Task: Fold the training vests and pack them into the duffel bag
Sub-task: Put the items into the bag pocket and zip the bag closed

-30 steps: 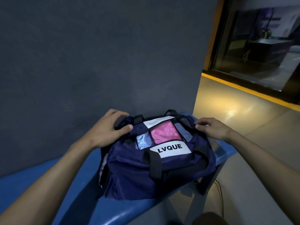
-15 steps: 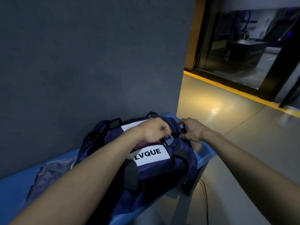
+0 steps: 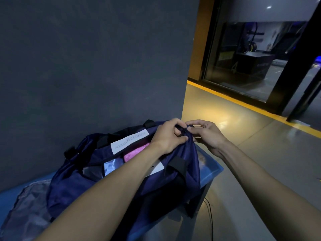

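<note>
From the head camera, the navy duffel bag sits on a blue bench against the dark grey wall, its mouth open along the top. Inside shows a folded pink vest, with a pale shiny vest lying just beside it. Both hands meet at the bag's far right end. The left hand has its fingers curled tight, thumb pressed against them, pinching a bunch of the bag's navy fabric by the small dark zipper pull. The right hand faces it, fingertips bent in and nipping that same end; whether they grip the pull itself or only the cloth, I cannot tell. A crumpled greyish cloth lies on the bench left of the bag.
</note>
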`<action>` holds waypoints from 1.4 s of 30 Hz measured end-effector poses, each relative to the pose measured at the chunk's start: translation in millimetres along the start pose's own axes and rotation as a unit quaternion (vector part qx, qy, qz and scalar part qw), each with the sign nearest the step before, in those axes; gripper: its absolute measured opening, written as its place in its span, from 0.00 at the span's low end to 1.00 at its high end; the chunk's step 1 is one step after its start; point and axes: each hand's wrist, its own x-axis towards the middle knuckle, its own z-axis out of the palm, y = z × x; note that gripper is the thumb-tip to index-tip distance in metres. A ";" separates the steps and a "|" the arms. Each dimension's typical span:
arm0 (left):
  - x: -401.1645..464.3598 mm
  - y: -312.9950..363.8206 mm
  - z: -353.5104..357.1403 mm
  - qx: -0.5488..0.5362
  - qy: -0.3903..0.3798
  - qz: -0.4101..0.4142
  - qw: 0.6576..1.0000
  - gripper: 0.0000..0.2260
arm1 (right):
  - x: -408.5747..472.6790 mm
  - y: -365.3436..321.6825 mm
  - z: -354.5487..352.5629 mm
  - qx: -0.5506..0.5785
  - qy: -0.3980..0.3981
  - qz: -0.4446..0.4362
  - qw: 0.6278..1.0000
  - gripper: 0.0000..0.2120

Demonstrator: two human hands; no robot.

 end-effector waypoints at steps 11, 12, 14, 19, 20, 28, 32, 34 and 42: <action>1.2 26.3 -8.1 0.103 0.016 -0.067 0.992 0.08 | -9.1 -1.5 6.5 -0.022 0.011 -0.035 0.999 0.10; 1.4 28.4 -8.2 0.119 0.015 -0.067 0.990 0.07 | -10.1 -3.6 6.7 -0.031 0.014 -0.035 0.999 0.09; 0.3 33.8 -10.4 0.179 0.012 -0.057 0.982 0.07 | -10.9 -7.0 8.2 -0.049 0.017 -0.032 0.998 0.09; -5.5 47.1 -12.9 0.354 -0.003 0.042 0.934 0.07 | -13.6 -12.1 11.6 -0.078 0.030 -0.036 0.996 0.08; -6.1 48.4 -12.5 0.367 -0.004 0.053 0.929 0.06 | -14.7 -13.2 12.2 -0.080 0.035 -0.039 0.995 0.08; 0.8 45.0 -17.2 0.110 -0.017 -0.087 0.990 0.06 | -19.2 -15.3 10.8 -0.104 0.049 -0.056 0.992 0.12; -9.8 35.3 -41.6 0.174 0.039 -0.071 0.981 0.05 | -15.0 -10.0 -0.7 -0.130 0.109 -0.065 0.983 0.14; -21.9 25.1 -63.5 0.192 0.056 -0.074 0.977 0.04 | -12.4 -4.1 -7.4 -0.144 0.112 -0.059 0.981 0.14; -83.6 -8.2 -169.7 0.204 0.096 -0.097 0.969 0.08 | -12.2 -6.8 23.1 -0.433 0.173 -0.059 0.883 0.12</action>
